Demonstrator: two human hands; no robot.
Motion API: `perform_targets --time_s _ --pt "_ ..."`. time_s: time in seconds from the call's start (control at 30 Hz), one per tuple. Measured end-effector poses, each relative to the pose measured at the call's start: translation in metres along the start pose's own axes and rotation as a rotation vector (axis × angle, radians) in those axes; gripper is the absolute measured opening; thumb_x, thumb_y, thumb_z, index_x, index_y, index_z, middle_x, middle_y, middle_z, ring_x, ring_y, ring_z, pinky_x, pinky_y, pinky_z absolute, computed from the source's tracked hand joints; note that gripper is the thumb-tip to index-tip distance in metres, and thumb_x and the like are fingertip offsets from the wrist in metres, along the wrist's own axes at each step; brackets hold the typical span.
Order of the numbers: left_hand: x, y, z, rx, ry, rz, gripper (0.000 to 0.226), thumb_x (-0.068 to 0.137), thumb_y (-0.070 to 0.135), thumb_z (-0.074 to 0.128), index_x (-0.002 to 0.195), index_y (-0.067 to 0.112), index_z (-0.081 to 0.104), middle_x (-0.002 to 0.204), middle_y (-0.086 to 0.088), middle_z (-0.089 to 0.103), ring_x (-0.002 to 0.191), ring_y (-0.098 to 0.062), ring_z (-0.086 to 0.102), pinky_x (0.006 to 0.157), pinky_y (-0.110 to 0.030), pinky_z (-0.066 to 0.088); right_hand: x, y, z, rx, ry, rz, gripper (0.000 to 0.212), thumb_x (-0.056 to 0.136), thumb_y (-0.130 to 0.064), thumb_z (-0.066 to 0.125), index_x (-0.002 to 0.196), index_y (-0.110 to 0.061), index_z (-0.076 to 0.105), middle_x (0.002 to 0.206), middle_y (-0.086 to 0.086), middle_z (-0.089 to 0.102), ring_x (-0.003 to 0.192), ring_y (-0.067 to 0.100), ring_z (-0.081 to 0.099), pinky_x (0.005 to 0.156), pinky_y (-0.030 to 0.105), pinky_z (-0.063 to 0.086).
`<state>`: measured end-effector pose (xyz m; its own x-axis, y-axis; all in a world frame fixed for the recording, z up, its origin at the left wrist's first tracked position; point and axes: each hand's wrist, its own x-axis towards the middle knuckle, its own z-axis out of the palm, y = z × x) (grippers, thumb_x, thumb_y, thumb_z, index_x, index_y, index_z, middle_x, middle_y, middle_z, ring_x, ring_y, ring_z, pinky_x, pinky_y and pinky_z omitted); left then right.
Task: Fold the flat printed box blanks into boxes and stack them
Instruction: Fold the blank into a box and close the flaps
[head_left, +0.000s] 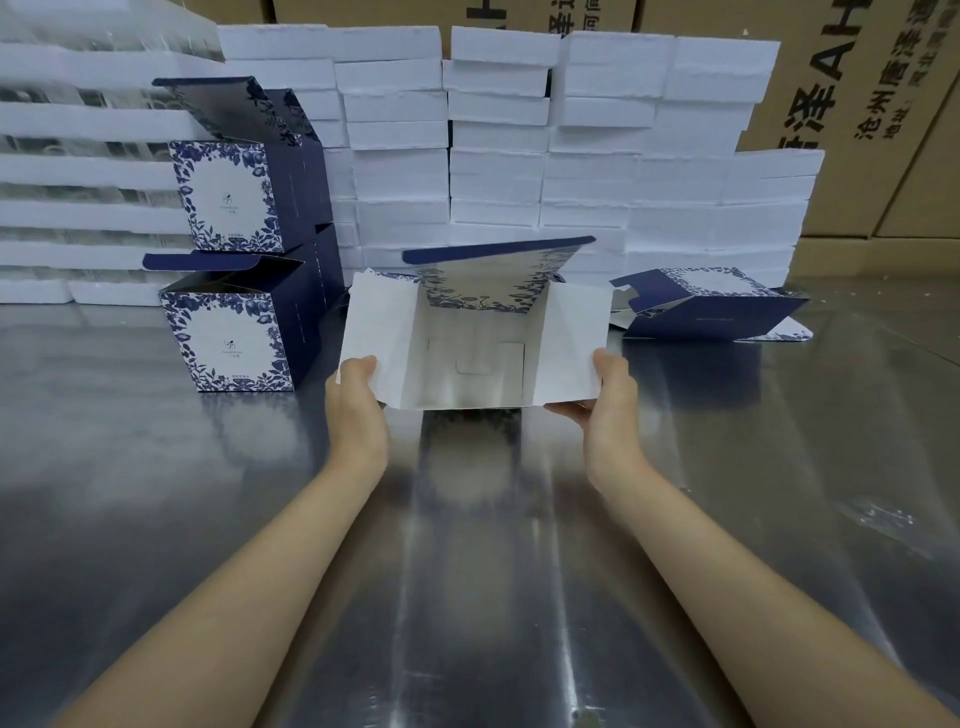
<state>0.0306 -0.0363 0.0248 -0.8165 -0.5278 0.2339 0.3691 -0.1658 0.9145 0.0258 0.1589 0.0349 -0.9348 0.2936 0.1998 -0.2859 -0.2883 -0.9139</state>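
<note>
left hand (357, 400): fingers hidden behind box (467, 358) flap
cartons (852, 171): print cut by top edge
stacked boxes (228, 322): logo text unreadable

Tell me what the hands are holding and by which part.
One half-folded blue-and-white printed cardboard box: the left hand grips its left white side flap, the right hand its right flap.

Both hands on the box (472, 358), open end facing me. Left hand (356, 397) pinches the left side flap and right hand (605, 397) pinches the right one, with both flaps spread outward. The lid flap stands up at the back, blue floral print showing. Shiny metal table (467, 597) underneath. On the left is a stack (234, 228) of two folded ones, lids up. A half-flat blank (711, 312) lies to the right. White foam slabs (498, 156) and brown cartons (857, 130) are piled behind.
</note>
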Motion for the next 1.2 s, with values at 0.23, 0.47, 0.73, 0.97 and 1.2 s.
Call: perform_targets --time_s 0.23,0.47,0.73,0.97,1.2 --pt "-0.016 0.013 0.004 0.768 -0.335 0.793 0.064 0.096 0.048 0.031 0.151 0.016 0.025 0.147 -0.003 0.044 0.132 -0.017 0.044 0.105 -0.036 0.038 -0.003 -0.024 -0.001 -0.184 0.010 -0.321 0.025 0.086 -0.027 0.035 0.067 -0.017 0.048 0.056 -0.007 0.047 0.048 0.010 0.045 0.041 0.022 0.038" --pt "-0.025 0.018 0.006 0.690 -0.531 1.106 0.051 0.091 0.025 0.053 0.138 0.011 0.039 0.154 -0.011 0.030 0.144 -0.025 0.029 0.117 -0.034 0.026 -0.004 -0.034 -0.004 -0.529 -0.147 -0.494 0.050 0.093 -0.031 0.030 0.136 -0.014 0.050 0.135 -0.003 0.050 0.120 -0.005 0.040 0.104 0.013 0.028" --pt "-0.023 0.014 0.003 0.876 -0.527 0.954 0.053 0.096 0.031 0.045 0.141 0.002 0.044 0.149 -0.008 0.039 0.141 -0.015 0.030 0.113 -0.016 0.024 -0.011 -0.027 -0.003 -0.650 -0.456 -0.577 0.045 0.099 -0.032 0.031 0.136 -0.017 0.051 0.137 -0.011 0.047 0.132 0.010 0.040 0.111 0.023 0.029" --pt "-0.023 0.013 0.005 0.814 -0.663 0.901 0.058 0.098 0.029 0.044 0.150 0.009 0.028 0.157 0.000 0.026 0.148 -0.012 0.019 0.118 -0.019 0.016 -0.013 -0.025 -0.001 -0.691 -0.591 -0.621 0.046 0.094 -0.023 0.044 0.140 -0.024 0.041 0.142 -0.020 0.036 0.140 0.002 0.028 0.115 0.020 0.023" --pt "-0.014 -0.004 0.008 0.659 -0.254 0.799 0.058 0.083 -0.011 0.057 0.138 0.002 0.042 0.137 -0.013 0.037 0.131 -0.020 0.033 0.114 -0.023 0.025 -0.002 -0.011 -0.007 -0.803 -0.517 -0.568 0.056 0.090 -0.006 0.053 0.141 -0.026 0.044 0.157 -0.009 0.016 0.147 0.006 0.006 0.112 0.007 0.010"
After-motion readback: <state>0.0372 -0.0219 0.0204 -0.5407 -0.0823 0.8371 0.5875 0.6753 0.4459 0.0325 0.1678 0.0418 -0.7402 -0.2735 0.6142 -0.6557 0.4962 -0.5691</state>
